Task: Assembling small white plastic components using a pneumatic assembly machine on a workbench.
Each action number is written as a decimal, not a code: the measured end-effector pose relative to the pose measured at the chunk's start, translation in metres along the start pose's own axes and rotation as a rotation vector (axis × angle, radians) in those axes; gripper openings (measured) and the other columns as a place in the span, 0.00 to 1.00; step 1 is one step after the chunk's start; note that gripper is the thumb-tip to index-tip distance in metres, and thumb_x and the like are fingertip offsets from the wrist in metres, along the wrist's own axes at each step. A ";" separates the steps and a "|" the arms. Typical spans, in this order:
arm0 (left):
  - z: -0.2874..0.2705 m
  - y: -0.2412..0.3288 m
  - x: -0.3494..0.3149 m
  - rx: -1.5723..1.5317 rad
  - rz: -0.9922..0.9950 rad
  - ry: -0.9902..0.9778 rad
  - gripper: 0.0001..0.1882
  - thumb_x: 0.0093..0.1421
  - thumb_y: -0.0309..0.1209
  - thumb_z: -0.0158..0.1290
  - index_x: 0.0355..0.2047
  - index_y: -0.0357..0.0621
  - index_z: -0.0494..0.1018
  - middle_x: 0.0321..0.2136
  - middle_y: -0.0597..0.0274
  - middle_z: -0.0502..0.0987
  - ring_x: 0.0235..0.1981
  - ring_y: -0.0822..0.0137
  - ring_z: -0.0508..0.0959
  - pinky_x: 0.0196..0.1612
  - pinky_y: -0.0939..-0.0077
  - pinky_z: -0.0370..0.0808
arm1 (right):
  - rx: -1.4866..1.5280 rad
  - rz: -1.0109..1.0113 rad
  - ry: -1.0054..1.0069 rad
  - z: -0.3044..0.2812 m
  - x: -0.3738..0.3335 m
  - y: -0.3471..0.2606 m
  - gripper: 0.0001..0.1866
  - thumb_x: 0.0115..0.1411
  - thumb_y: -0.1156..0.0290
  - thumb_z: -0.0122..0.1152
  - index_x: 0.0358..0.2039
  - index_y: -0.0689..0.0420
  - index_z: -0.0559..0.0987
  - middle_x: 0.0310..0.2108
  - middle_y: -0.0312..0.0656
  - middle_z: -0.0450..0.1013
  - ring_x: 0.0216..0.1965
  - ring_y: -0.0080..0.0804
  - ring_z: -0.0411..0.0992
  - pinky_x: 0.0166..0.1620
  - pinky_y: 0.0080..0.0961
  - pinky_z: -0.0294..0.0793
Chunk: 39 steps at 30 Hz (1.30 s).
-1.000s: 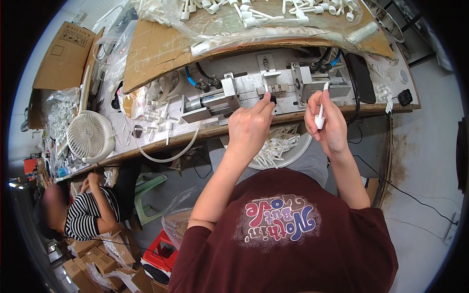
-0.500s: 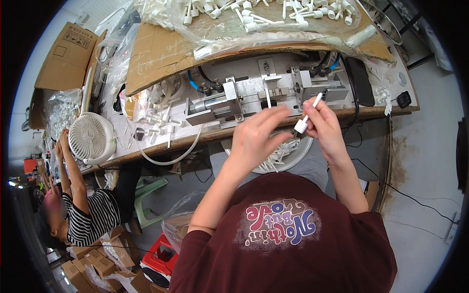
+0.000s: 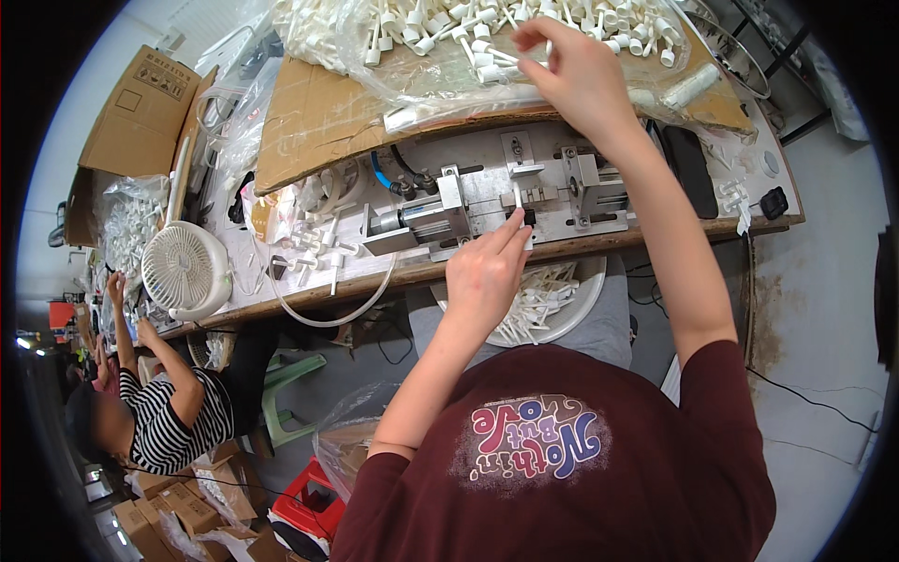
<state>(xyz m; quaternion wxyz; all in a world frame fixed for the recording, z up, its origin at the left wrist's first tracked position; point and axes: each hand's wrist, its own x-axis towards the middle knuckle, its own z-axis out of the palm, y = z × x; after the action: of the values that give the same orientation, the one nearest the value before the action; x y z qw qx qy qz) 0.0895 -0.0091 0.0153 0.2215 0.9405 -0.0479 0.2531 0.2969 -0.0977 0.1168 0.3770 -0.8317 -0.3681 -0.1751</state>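
My left hand (image 3: 485,273) is at the front of the metal clamping fixture (image 3: 538,197), its fingertips closed at the near end of a thin white plastic stick (image 3: 518,197) in the fixture's middle. The thumb is mostly hidden beneath the fingers. Farther off, my right hand (image 3: 582,80) reaches over a heap of white capped plastic sticks (image 3: 426,28) on clear plastic film. Its fingers are bent and apart, with nothing seen between them. Below the table edge, a round white bowl (image 3: 588,304) on my lap holds many loose white sticks.
A cardboard sheet (image 3: 318,136) lies under the heap, behind the fixture. Blue and black air hoses (image 3: 382,170) run to the cylinders. White cross-shaped pieces (image 3: 323,245) and a white fan (image 3: 187,270) are on the left. A co-worker in a striped shirt (image 3: 183,421) sits at far left.
My right hand has moved up and away to the heap, and the capped stick it held is no longer seen there. My left hand has come down onto the stick in the fixture.
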 end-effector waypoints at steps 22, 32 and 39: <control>0.002 -0.004 0.008 -0.138 -0.113 -0.103 0.14 0.54 0.28 0.62 0.42 0.41 0.80 0.48 0.62 0.80 0.25 0.65 0.82 0.31 0.77 0.77 | 0.200 -0.262 -0.012 -0.012 -0.023 0.003 0.15 0.51 0.81 0.60 0.41 0.57 0.79 0.36 0.42 0.78 0.36 0.39 0.78 0.38 0.30 0.77; -0.026 0.012 0.009 -1.075 -0.442 0.069 0.15 0.59 0.19 0.58 0.48 0.35 0.77 0.39 0.59 0.78 0.39 0.71 0.81 0.42 0.77 0.81 | 0.183 -0.385 -0.059 -0.015 -0.137 -0.007 0.15 0.51 0.72 0.62 0.41 0.59 0.81 0.44 0.46 0.78 0.39 0.42 0.78 0.39 0.30 0.79; 0.004 0.002 0.000 0.001 0.004 0.069 0.14 0.50 0.25 0.63 0.39 0.41 0.80 0.44 0.63 0.80 0.32 0.64 0.81 0.34 0.73 0.77 | 0.243 -0.061 0.024 -0.015 -0.164 0.000 0.21 0.47 0.89 0.58 0.43 0.60 0.83 0.47 0.46 0.75 0.41 0.36 0.79 0.42 0.28 0.79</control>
<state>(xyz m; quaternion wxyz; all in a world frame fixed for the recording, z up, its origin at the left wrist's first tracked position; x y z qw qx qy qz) 0.0907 -0.0123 0.0129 0.2220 0.9312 -0.0420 0.2859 0.1869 -0.1874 0.0332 0.4739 -0.7660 -0.4074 -0.1505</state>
